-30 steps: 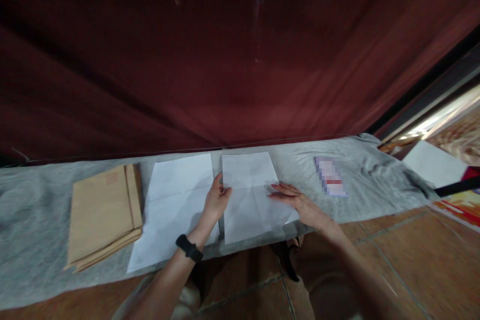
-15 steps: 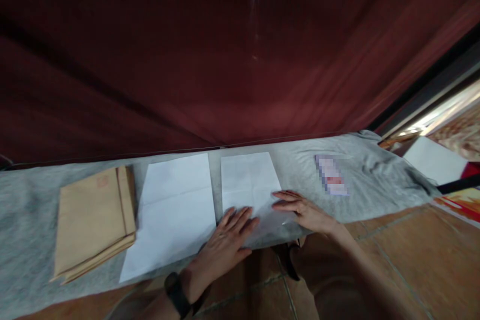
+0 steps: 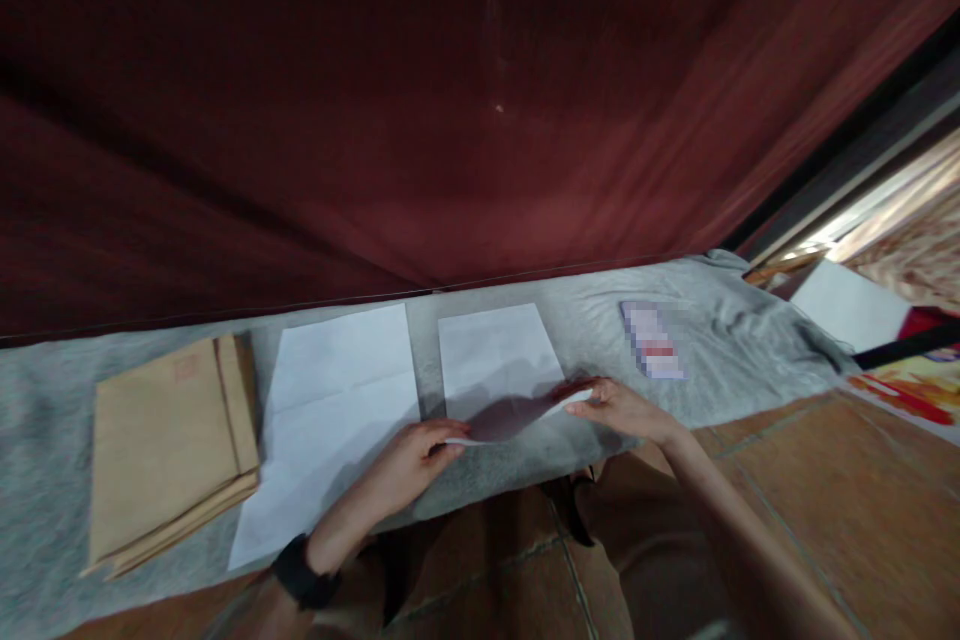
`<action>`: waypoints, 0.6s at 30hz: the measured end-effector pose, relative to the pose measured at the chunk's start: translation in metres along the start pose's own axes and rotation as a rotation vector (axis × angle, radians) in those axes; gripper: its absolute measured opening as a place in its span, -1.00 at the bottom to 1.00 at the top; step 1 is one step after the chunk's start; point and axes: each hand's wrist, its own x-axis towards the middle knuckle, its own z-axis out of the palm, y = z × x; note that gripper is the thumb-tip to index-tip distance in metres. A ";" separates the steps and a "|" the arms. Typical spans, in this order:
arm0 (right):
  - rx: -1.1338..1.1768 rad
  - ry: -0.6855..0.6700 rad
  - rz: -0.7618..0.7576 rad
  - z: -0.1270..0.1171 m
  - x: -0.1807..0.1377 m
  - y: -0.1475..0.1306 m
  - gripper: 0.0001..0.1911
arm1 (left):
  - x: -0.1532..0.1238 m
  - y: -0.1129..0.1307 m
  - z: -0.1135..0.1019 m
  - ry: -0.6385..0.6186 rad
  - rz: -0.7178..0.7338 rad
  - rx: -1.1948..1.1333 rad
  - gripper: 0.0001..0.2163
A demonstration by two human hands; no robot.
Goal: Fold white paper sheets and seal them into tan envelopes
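Note:
A white sheet of paper (image 3: 495, 350) lies on the grey cloth, its near edge lifted and bowed between my two hands. My left hand (image 3: 420, 455) pinches the near left corner, thumb below and fingers above. At the near right corner, my right hand (image 3: 615, 408) is closed on the same sheet. To the left lies a larger white sheet (image 3: 337, 400) with a crease across it, partly behind my left wrist. Further left is a stack of brown paper envelopes (image 3: 169, 440) with a faint red mark on top.
A blurred-out pinkish-purple item (image 3: 652, 340) lies on the grey cloth (image 3: 742, 350) to the right. A dark red drape (image 3: 450, 140) hangs behind. At far right are a white box-like thing (image 3: 847, 305) and a colourful printed sheet (image 3: 915, 390) near the tiled floor (image 3: 795, 480).
Both hands lay flat on the near part of the small sheet. Now they grip its near corners, and that edge has risen off the cloth. The view has shifted slightly.

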 end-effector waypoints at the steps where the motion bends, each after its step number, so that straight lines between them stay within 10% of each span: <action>1: 0.005 0.009 0.018 0.000 0.001 0.001 -0.55 | 0.002 -0.001 0.002 0.045 -0.012 -0.027 -0.74; 10: 0.144 0.126 0.004 0.006 0.024 0.012 -0.68 | 0.026 -0.008 0.007 0.252 -0.119 -0.299 -0.67; 18: 0.043 0.219 0.077 0.012 0.039 0.011 -0.68 | 0.035 0.002 0.014 0.409 -0.262 0.232 -0.78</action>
